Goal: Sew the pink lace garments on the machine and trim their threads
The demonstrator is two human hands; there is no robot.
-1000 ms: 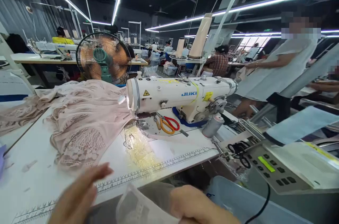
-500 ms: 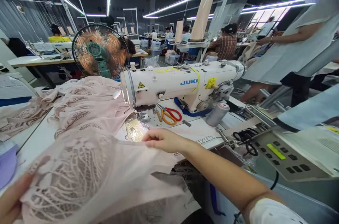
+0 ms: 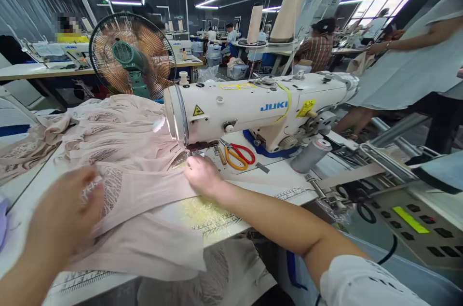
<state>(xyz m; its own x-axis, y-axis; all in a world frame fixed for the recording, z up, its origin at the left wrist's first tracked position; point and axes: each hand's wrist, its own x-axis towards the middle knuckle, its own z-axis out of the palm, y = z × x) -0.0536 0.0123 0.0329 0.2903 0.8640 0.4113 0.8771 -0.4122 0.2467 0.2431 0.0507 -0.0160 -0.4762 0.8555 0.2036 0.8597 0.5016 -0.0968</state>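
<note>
A pale pink bra (image 3: 152,189) with lace cups lies across the front of the sewing table. My right hand (image 3: 203,176) is closed on its band edge, right beside the needle area of the white sewing machine (image 3: 231,105). At the left, my left hand (image 3: 67,216) is blurred; its thumb and fingers close around the lace cup (image 3: 111,189). Part of the bra hangs over the table's front edge. Behind my hands, a heap of similar pink garments (image 3: 119,125) rests against the machine's left end.
Orange-and-red handled scissors (image 3: 238,156) lie under the machine arm. A grey thread spool (image 3: 310,155) stands to the right, near a control box (image 3: 412,229). A fan (image 3: 132,57) and tall thread cones (image 3: 292,2) stand behind. A person in white (image 3: 415,69) stands at the right.
The bra has moved from close to me onto the table by the needle. My right hand moved forward to the machine; my left hand came in from the lower left. The view also shifted.
</note>
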